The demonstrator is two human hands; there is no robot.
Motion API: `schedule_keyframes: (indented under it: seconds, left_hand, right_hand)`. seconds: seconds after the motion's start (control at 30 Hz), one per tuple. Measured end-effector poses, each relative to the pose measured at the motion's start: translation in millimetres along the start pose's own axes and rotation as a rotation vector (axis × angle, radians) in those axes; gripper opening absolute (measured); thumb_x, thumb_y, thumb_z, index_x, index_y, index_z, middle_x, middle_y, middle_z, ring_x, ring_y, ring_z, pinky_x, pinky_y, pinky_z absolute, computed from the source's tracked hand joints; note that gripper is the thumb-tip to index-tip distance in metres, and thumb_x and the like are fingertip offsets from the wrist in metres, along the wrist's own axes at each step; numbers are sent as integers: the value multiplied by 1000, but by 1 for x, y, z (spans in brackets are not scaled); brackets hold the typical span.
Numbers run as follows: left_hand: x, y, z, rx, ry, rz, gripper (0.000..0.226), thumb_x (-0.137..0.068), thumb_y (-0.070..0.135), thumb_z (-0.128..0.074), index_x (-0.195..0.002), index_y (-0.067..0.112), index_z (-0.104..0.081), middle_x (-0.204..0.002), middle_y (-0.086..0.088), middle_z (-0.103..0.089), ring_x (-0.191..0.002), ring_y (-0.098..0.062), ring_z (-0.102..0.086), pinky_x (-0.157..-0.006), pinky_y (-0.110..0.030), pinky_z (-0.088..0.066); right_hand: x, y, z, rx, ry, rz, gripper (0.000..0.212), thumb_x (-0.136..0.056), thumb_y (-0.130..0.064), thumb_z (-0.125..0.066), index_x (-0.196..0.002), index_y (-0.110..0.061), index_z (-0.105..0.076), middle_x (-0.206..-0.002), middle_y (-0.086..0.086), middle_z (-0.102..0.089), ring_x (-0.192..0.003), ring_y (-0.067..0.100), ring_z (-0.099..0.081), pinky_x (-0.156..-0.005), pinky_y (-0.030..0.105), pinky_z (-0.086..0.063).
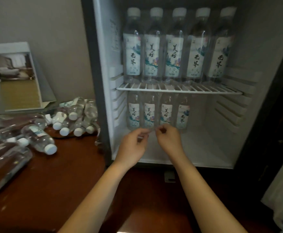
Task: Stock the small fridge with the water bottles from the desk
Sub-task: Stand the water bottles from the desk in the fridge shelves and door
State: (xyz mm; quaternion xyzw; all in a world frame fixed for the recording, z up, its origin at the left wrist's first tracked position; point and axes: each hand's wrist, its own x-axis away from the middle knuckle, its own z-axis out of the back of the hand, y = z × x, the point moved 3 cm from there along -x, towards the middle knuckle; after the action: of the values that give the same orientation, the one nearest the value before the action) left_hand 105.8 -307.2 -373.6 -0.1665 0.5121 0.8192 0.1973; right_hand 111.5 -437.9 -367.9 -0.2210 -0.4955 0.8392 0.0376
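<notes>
The small fridge point(102, 81) stands open on the desk point(53, 174). Several labelled water bottles point(174, 54) stand in a row on its wire shelf point(179, 90). Below it, more bottles point(150, 113) stand at the back left of the floor. My left hand point(132, 145) and right hand point(169, 138) are just in front of that lower row, fingertips nearly meeting. Each hand pinches what looks like a thin clear strip of plastic point(152, 130) stretched between them; it is blurred. More bottles point(73, 118) lie heaped on the desk left of the fridge.
One loose bottle point(38, 138) lies on its side on the desk, next to a plastic-wrapped pack point(3, 162) at the left edge. A standing picture card point(16, 78) leans against the wall. The dark fridge door point(271, 115) hangs open on the right.
</notes>
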Motion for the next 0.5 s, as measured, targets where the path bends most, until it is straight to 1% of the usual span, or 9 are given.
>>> schedule_keyframes:
  seconds: [0.07, 0.13, 0.17, 0.27, 0.33, 0.4, 0.47, 0.5]
  left_hand:
    - [13, -3, 26, -24, 17, 4, 21, -91, 7, -53, -106, 17, -65, -90, 12, -61, -81, 7, -55, -68, 1, -39]
    - [26, -9, 54, -70, 51, 8, 21, -91, 6, -54, -104, 17, -67, -90, 11, -62, -81, 10, -55, -68, 1, -38]
    - [32, -14, 68, -97, 70, 16, 21, -91, 7, -54, -103, 17, -67, -91, 10, -63, -82, 8, -56, -68, 1, -38]
    - [48, -29, 109, -174, 128, 73, 19, -92, 11, -54, -101, 21, -67, -95, 9, -66, -88, 0, -59, -71, -3, -41]
    - [58, -41, 135, -215, 172, 102, 18, -91, 12, -54, -97, 24, -66, -94, 9, -66, -90, -2, -60, -70, -5, -41]
    - [67, -52, 159, -270, 221, 137, 17, -91, 12, -55, -96, 24, -66, -92, 10, -66, -87, -4, -60, -67, -4, -40]
    - [77, -62, 184, -325, 273, 174, 18, -90, 12, -55, -97, 23, -67, -92, 10, -65, -85, -6, -60, -67, -10, -40]
    - [83, -66, 196, -356, 301, 188, 18, -89, 10, -56, -98, 21, -68, -94, 8, -65, -87, -8, -59, -71, -15, -41]
  right_hand:
    - [11, -10, -17, -16, -67, -4, 12, -91, -16, -53, -86, -17, -63, -84, -1, -61, -81, 15, -57, -71, 25, -42]
    - [22, -23, -35, -35, -139, 1, 19, -90, -16, -53, -73, -24, -59, -82, 1, -63, -81, 20, -61, -73, 31, -46]
    - [28, -30, -44, -34, -183, -1, 22, -89, -16, -53, -71, -28, -56, -83, 2, -65, -82, 22, -62, -76, 33, -48]
    - [45, -49, -73, 3, -312, -5, 19, -89, -18, -54, -72, -27, -57, -88, 6, -68, -85, 23, -64, -81, 38, -50]
    - [56, -61, -93, -3, -379, 11, 22, -89, -18, -54, -69, -26, -56, -87, 6, -68, -82, 23, -63, -79, 37, -51]
    - [67, -72, -110, 7, -428, 41, 22, -89, -19, -55, -68, -27, -55, -87, 4, -68, -80, 21, -62, -74, 34, -51]
    - [77, -83, -125, 18, -478, 85, 20, -90, -22, -54, -72, -29, -57, -88, 2, -67, -80, 19, -63, -71, 32, -51]
    - [81, -88, -132, 8, -500, 102, 18, -90, -22, -54, -74, -30, -57, -88, 0, -67, -79, 17, -62, -70, 32, -51]
